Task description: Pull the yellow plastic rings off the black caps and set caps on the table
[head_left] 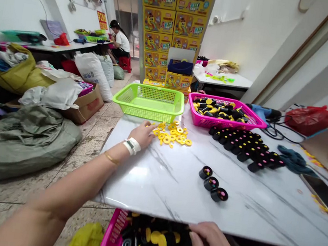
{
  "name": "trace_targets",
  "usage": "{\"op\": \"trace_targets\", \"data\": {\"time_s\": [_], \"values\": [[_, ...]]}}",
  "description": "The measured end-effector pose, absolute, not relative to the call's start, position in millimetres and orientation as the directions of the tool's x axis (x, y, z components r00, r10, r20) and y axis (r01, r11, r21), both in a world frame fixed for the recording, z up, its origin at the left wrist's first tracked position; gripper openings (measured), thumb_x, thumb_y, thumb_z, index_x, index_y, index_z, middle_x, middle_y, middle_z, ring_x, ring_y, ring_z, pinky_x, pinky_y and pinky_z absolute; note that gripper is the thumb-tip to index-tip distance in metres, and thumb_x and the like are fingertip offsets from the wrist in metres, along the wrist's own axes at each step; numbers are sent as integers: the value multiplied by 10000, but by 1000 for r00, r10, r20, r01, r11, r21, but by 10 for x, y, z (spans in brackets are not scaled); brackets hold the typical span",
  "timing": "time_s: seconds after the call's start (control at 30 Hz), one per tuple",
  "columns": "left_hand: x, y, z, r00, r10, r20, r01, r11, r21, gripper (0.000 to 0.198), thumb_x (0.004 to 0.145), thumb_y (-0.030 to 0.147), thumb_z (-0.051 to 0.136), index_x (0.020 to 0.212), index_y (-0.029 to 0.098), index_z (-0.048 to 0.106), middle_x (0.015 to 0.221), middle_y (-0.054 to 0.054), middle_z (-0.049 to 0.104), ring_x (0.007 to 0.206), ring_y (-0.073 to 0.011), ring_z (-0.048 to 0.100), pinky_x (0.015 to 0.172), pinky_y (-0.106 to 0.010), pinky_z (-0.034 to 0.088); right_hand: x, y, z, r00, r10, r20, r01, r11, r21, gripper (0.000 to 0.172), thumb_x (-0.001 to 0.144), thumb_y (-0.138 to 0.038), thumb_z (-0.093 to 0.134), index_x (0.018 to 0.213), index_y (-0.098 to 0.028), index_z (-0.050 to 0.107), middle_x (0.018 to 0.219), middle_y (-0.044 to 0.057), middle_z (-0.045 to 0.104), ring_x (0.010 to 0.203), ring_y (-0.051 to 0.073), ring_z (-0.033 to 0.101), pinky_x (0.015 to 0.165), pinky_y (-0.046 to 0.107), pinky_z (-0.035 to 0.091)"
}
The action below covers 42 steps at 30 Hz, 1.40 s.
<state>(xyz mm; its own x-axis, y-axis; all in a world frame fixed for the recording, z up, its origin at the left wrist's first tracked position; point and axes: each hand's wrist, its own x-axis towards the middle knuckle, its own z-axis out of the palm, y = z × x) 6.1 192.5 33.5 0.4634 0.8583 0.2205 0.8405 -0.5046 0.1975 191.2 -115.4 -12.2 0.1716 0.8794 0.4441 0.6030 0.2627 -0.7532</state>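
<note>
Yellow pieces (174, 132), long axes seemingly every way

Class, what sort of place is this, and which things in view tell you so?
Probably a small assembly workshop: black pieces stand in rows on the table, a pink basket there holds many black-and-yellow ones, and matching yellow boxes are stacked behind.

White counter (147, 196) with grey veining. Toward its far side stand a green basket (148, 115) and a pink basket (213, 123); before them lie loose yellow rings (173, 132) and black cups (236, 144) in slanting rows, with three cups (211, 183) nearer the front. At right: a blue tool (262, 112), a red bag (309, 121), a dark cloth (293, 161) and a phone (325, 200).
</note>
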Motion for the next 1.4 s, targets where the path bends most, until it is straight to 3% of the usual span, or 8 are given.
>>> {"op": "trace_targets", "data": {"time_s": [0.43, 0.63, 0.77, 0.9, 1.07, 1.2, 1.3, 1.4], "values": [[-13, 1399, 303, 499, 865, 50, 861, -501, 86, 217, 877, 173, 414, 1013, 113, 572, 983, -158, 639, 902, -266, 651, 785, -359, 497, 1855, -1196, -101, 54, 914, 402, 563, 305, -768, 188, 888, -105, 531, 1031, -214, 585, 845, 53, 625, 728, 167, 622, 648, 272, 508], [-23, 722, 244, 488, 869, 82, 790, -480, 381, 296, 810, 102, 453, 1102, 151, 465, 772, -37, 625, 685, -181, 618, 646, -289, 476, 1789, -1110, -145, 161, 928, 337, 451, 235, -861, 131, 908, -195, 543, 1027, -215, 596, 814, 38, 608, 681, 154, 608, 605, 259, 506], [65, 163, 193, 482, 870, 106, 644, -434, 630, 333, 780, 92, 468, 1095, 192, 435, 690, 34, 548, 585, -145, 571, 568, -259, 450, 1695, -962, -160, 250, 968, -3, 97, -28, -995, 326, 931, -376, 543, 1214, -216, 519, 915, 46, 594, 605, 125, 596, 484, 229, 503], [207, -164, 258, 527, 839, 137, 367, -371, 853, 206, 824, 139, 494, 1012, 220, 506, 741, 19, 572, 572, -115, 563, 525, -233, 456, 1660, -827, -20, 67, 983, -170, -218, -152, -964, 378, 923, -455, 548, 1207, -205, 545, 888, 27, 584, 588, 96, 573, 483, 207, 512], [330, -240, 281, 661, 633, 403, 150, -638, 756, 188, 800, 79, 507, 910, 215, 573, 971, -55, 597, 840, -148, 606, 722, -261, 518, 1818, -862, 66, -105, 969, -225, -550, -244, -799, 276, 868, -425, 642, 990, -177, 652, 791, -3, 576, 538, 72, 547, 452, 190, 517], [376, -174, 250, 850, 456, 264, 197, -740, 643, 285, 802, 81, 529, 1048, 219, 573, 1167, -83, 552, 799, -132, 598, 713, -272, 525, 2038, -1013, 23, 32, 946, -324, -519, -261, -814, 263, 789, -360, 748, 903, -140, 661, 651, -20, 590, 425, 41, 495, 375, 131, 437], [447, -30, 257, 923, 352, 159, 139, -687, 713, 515, 738, 257, 717, 1199, 194, 496, 1110, -89, 586, 870, -182, 599, 762, -319, 536, 2187, -1112, 18, 130, 920, -369, -536, -248, -807, 297, 713, -330, 815, 889, -139, 671, 589, -37, 566, 411, 42, 482, 350, 122, 415], [625, 260, 241, 860, 486, 154, 193, -589, 785, 524, 797, 314, 663, 1253, 162, 453, 1038, -79, 610, 745, -140, 577, 705, -307, 530, 2292, -1178, 14, 199, 908, -369, -543, -212, -812, 324, 665, -299, 846, 913, -155, 694, 646, -32, 582, 434, 43, 498, 358, 130, 431]]}}
